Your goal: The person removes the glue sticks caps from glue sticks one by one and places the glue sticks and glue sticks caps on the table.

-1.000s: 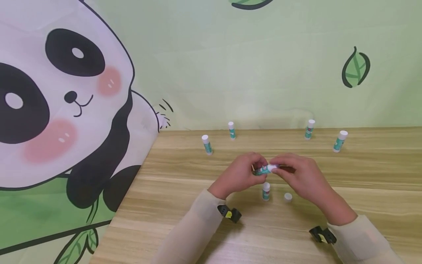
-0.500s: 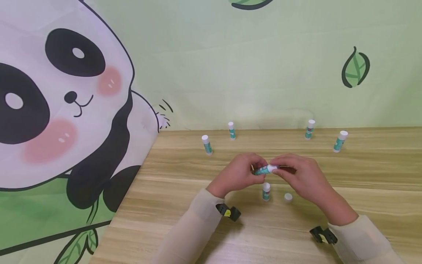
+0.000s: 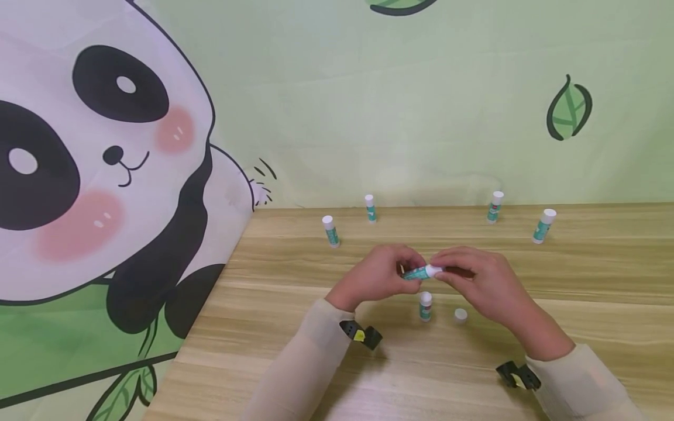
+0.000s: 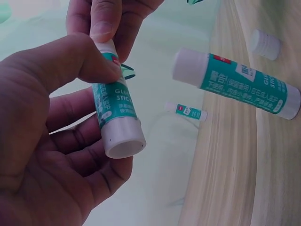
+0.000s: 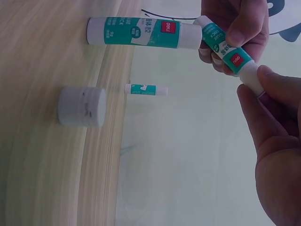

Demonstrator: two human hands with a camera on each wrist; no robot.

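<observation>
My left hand point(image 3: 376, 273) grips the teal label of a glue stick point(image 4: 115, 94), thumb on one side and fingers curled on the other. The stick lies tilted above the table in the head view. At its other end, my right hand point(image 3: 481, 280) pinches the white cap point(image 5: 251, 77) between thumb and fingers. Just below the hands, a second glue stick point(image 3: 425, 307) stands upright on the table. To its right sits a loose white cap point(image 5: 82, 106), apart from both hands.
Along the back of the wooden table point(image 3: 253, 362) stand several more upright glue sticks, among them one at far left point(image 3: 331, 231) and one at far right point(image 3: 544, 226). Behind the table hangs a green backdrop point(image 3: 421, 117) with a printed panda point(image 3: 158, 175).
My left hand and wrist have shifted slightly to the left. Both hands keep their hold on the glue stick, and the standing sticks and loose cap stay in place.
</observation>
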